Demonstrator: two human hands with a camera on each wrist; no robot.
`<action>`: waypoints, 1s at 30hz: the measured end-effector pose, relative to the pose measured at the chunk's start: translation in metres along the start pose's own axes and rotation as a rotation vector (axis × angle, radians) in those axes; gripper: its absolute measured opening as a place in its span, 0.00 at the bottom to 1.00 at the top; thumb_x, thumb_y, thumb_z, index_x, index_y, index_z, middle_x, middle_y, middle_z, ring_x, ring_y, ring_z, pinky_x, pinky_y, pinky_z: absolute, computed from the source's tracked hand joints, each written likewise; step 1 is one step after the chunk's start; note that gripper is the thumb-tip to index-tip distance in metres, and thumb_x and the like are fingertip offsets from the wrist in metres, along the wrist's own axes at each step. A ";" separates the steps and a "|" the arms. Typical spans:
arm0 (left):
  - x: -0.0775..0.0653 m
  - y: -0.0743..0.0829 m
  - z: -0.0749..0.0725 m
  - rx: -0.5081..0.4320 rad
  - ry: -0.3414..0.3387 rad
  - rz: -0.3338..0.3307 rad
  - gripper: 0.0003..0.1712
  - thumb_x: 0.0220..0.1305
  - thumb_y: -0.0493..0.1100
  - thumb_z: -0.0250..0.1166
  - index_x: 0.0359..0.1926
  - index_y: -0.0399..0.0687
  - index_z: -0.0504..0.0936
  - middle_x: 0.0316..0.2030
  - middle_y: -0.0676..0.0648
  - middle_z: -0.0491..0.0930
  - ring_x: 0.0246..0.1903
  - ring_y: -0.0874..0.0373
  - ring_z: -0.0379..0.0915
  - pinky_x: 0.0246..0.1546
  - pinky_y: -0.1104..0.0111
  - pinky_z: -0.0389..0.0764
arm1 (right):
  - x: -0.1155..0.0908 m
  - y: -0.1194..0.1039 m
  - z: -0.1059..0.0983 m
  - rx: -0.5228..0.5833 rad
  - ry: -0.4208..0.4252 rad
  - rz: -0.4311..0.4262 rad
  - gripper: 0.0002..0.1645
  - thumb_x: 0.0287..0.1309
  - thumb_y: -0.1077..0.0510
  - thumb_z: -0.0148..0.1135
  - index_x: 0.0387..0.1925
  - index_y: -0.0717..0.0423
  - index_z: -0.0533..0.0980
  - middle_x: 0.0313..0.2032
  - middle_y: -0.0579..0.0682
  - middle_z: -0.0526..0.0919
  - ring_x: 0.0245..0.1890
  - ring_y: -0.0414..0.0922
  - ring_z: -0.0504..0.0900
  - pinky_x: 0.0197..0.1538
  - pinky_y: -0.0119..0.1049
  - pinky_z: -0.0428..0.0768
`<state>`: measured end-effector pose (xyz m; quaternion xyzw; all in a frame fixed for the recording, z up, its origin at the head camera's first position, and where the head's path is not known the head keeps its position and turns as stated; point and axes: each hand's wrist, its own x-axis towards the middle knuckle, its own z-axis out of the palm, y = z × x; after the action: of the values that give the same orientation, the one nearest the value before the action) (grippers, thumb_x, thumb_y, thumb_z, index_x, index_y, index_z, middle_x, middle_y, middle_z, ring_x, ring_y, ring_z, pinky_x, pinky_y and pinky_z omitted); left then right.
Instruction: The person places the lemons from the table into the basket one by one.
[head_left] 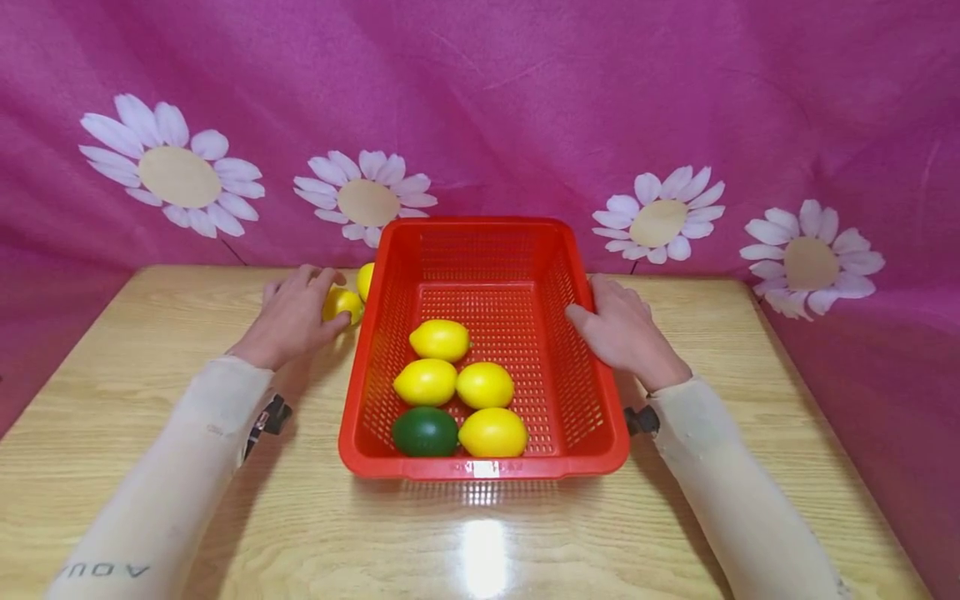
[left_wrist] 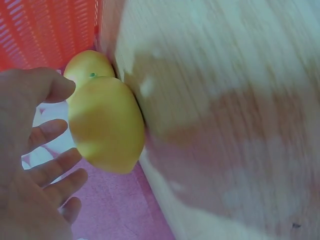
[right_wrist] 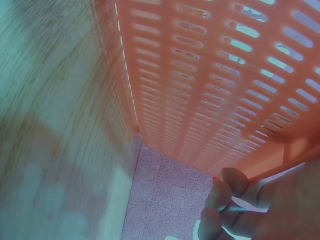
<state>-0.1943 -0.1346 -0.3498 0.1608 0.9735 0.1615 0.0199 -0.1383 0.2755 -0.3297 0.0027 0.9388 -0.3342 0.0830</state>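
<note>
While the right hand [head_left: 628, 332] is gripping the right rim of the red basket [head_left: 420, 468], the left hand [head_left: 291, 315] is hovering outside its left wall, fingers spread about a yellow lemon [left_wrist: 107, 127] and apparently not closing on it, a second lemon [head_left: 366, 282] lying just beyond. Four inside lemons [head_left: 426, 382] and one green fruit [head_left: 425, 432] are resting within the basket, so by count the filling is seemingly running past halfway, two remaining. Lettering [head_left: 102, 571] on the left sleeve [head_left: 153, 492] is possibly reading "AQUA"; faint marks [head_left: 487, 468] on the basket's front rim are showing nothing legible.
</note>
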 end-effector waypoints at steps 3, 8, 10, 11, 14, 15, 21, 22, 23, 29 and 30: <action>0.004 0.000 0.001 0.004 -0.012 0.002 0.31 0.67 0.47 0.65 0.66 0.39 0.70 0.65 0.32 0.69 0.66 0.34 0.63 0.69 0.36 0.55 | -0.001 0.001 -0.001 0.013 0.000 0.004 0.29 0.72 0.50 0.51 0.68 0.57 0.62 0.46 0.59 0.79 0.30 0.48 0.89 0.29 0.39 0.89; 0.007 0.000 0.005 -0.025 -0.049 -0.021 0.32 0.69 0.47 0.65 0.68 0.40 0.68 0.67 0.33 0.67 0.67 0.35 0.62 0.71 0.38 0.53 | -0.001 0.003 0.000 0.004 0.018 -0.005 0.29 0.72 0.50 0.51 0.68 0.57 0.63 0.47 0.58 0.79 0.31 0.48 0.89 0.30 0.38 0.89; 0.007 0.001 0.006 -0.058 -0.063 -0.047 0.33 0.69 0.48 0.65 0.70 0.43 0.67 0.69 0.34 0.65 0.68 0.36 0.59 0.71 0.38 0.55 | -0.001 0.003 0.000 -0.005 0.023 -0.008 0.28 0.71 0.49 0.52 0.67 0.56 0.65 0.47 0.58 0.80 0.32 0.48 0.88 0.30 0.37 0.89; 0.006 0.001 0.007 -0.073 -0.069 -0.057 0.33 0.69 0.48 0.65 0.71 0.44 0.66 0.70 0.34 0.64 0.68 0.36 0.58 0.72 0.38 0.55 | 0.000 0.003 0.001 -0.009 0.023 -0.010 0.28 0.71 0.49 0.52 0.67 0.56 0.65 0.46 0.57 0.80 0.32 0.48 0.88 0.31 0.37 0.89; 0.007 0.002 0.010 -0.087 -0.062 -0.061 0.33 0.69 0.47 0.65 0.71 0.46 0.66 0.71 0.34 0.63 0.70 0.36 0.57 0.71 0.37 0.55 | 0.001 0.002 0.001 0.000 0.019 -0.001 0.27 0.71 0.49 0.52 0.66 0.56 0.65 0.46 0.57 0.80 0.31 0.48 0.88 0.30 0.37 0.89; 0.008 0.002 0.010 -0.086 -0.059 -0.056 0.33 0.69 0.47 0.65 0.71 0.46 0.66 0.71 0.34 0.64 0.70 0.36 0.57 0.71 0.36 0.55 | 0.001 0.002 0.001 0.004 0.018 0.002 0.27 0.71 0.49 0.52 0.66 0.56 0.65 0.46 0.58 0.80 0.31 0.48 0.88 0.30 0.37 0.88; 0.012 0.001 0.015 -0.078 -0.045 -0.031 0.32 0.68 0.46 0.64 0.70 0.48 0.66 0.70 0.33 0.64 0.70 0.34 0.57 0.69 0.34 0.54 | 0.003 0.000 0.000 -0.005 0.020 0.003 0.29 0.71 0.49 0.51 0.68 0.55 0.64 0.46 0.57 0.80 0.30 0.47 0.88 0.29 0.37 0.88; 0.013 0.001 0.016 -0.078 -0.045 -0.032 0.32 0.68 0.46 0.64 0.70 0.48 0.67 0.70 0.33 0.64 0.70 0.34 0.57 0.69 0.34 0.54 | 0.003 0.000 0.000 -0.012 0.021 0.000 0.29 0.71 0.48 0.51 0.68 0.56 0.64 0.46 0.57 0.80 0.30 0.48 0.88 0.29 0.37 0.88; 0.013 0.001 0.016 -0.076 -0.045 -0.031 0.31 0.69 0.46 0.64 0.70 0.48 0.67 0.70 0.32 0.64 0.69 0.34 0.58 0.70 0.34 0.54 | 0.003 0.000 -0.001 -0.021 0.023 -0.003 0.29 0.71 0.48 0.51 0.68 0.56 0.64 0.46 0.57 0.79 0.30 0.48 0.88 0.29 0.36 0.88; 0.014 0.001 0.020 -0.039 -0.076 -0.030 0.28 0.71 0.49 0.62 0.67 0.45 0.70 0.66 0.32 0.68 0.65 0.33 0.63 0.66 0.37 0.59 | 0.002 0.000 0.000 -0.042 0.028 -0.011 0.30 0.71 0.48 0.50 0.68 0.58 0.64 0.45 0.58 0.79 0.30 0.48 0.87 0.29 0.36 0.87; 0.014 0.001 0.021 -0.033 -0.084 -0.032 0.28 0.71 0.50 0.61 0.67 0.45 0.70 0.65 0.32 0.69 0.65 0.33 0.63 0.65 0.37 0.60 | 0.002 0.001 0.001 -0.033 0.023 -0.007 0.30 0.72 0.48 0.50 0.68 0.58 0.64 0.45 0.58 0.79 0.29 0.48 0.88 0.29 0.36 0.88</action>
<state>-0.2052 -0.1231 -0.3693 0.1515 0.9715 0.1702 0.0661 -0.1397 0.2756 -0.3308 0.0017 0.9451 -0.3189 0.0709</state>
